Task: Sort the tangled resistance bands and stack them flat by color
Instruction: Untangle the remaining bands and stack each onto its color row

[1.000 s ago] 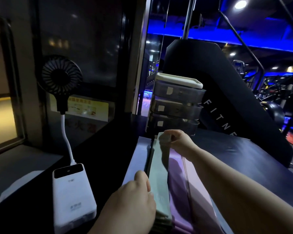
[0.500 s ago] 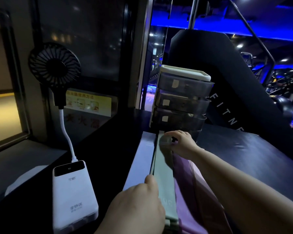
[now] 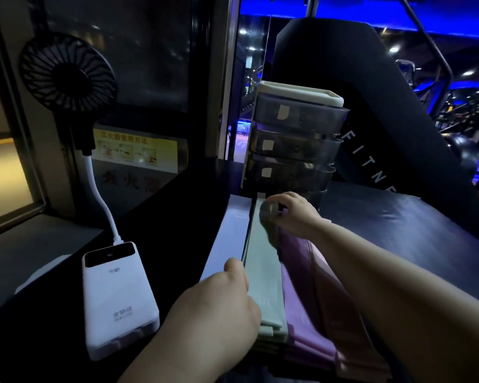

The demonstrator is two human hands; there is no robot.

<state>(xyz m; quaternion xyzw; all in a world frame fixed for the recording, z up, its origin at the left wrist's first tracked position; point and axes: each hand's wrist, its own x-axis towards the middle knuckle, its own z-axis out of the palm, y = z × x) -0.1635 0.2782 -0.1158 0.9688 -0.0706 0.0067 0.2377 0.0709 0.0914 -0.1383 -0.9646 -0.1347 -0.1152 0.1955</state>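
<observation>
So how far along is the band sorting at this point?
Mostly sorted: purple bands lie flat on the right, a pale band flat on the left. In hand: the green band, right hand pinching its far end, left hand holding its near part. Left: laying it flat; no tangled bands show.

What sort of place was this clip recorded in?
Probably a gym's counter: a black panel lettered FITNE behind it, exercise machines beyond, and a green band and purple bands laid flat on top.
</observation>
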